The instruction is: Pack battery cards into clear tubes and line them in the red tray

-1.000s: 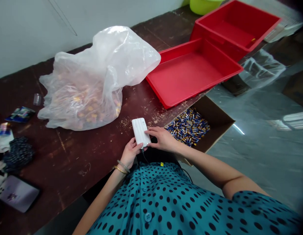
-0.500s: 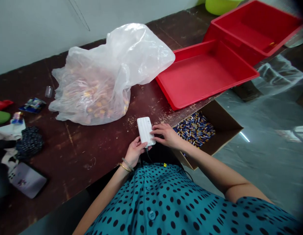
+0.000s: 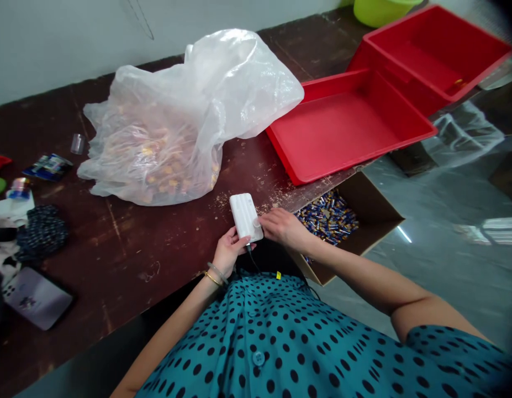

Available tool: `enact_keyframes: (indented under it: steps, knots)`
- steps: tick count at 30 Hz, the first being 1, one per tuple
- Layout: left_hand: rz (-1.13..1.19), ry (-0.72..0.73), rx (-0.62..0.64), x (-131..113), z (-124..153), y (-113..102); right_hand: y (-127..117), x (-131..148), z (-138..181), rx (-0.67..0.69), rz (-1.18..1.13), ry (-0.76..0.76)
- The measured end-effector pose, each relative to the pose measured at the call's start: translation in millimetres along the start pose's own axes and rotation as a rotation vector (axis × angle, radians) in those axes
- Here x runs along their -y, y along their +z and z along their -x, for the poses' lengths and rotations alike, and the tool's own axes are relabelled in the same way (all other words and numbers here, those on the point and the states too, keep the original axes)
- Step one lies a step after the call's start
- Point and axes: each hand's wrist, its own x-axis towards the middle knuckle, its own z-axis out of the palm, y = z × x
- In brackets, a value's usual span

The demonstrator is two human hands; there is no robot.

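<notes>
A white ribbed power bank (image 3: 244, 215) lies at the near edge of the dark wooden table (image 3: 127, 249), with a black cable leaving its near end. My left hand (image 3: 228, 251) grips its near end from below, fingers curled around it. My right hand (image 3: 283, 228) rests against its right side, fingers bent and touching the case. Just right of my right hand, below the table edge, stands an open cardboard box (image 3: 371, 213) with several blue and gold batteries (image 3: 326, 216) in it.
A big clear plastic bag (image 3: 189, 116) of small yellowish items lies behind the power bank. Two red plastic trays (image 3: 347, 119) (image 3: 433, 52) sit at the right, a green tub (image 3: 380, 8) beyond. Cloth, a phone (image 3: 38, 298) and small packets lie at the left.
The view has shifted a little, so everything sits slightly higher and to the right. My right hand's fingers have slid from the top of the power bank to its right side.
</notes>
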Motion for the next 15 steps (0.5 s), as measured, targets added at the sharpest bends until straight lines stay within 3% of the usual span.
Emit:
enact_keyframes:
  steps: [4,6,8,11,15]
  knots:
    - [0.022,-0.019,0.013,3,0,-4,8,-15,0,-0.222,-0.409,0.359]
    - [0.042,-0.016,0.012,4,0,-5,16,-7,2,-0.226,-0.587,0.432]
    - [0.068,-0.018,0.009,3,0,-5,25,8,5,-0.158,-0.607,0.381]
    - [0.089,-0.04,0.012,0,1,-5,28,25,7,-0.075,-0.44,0.294]
    - [0.078,-0.044,0.036,0,2,-6,15,16,-8,-0.036,-0.325,0.171]
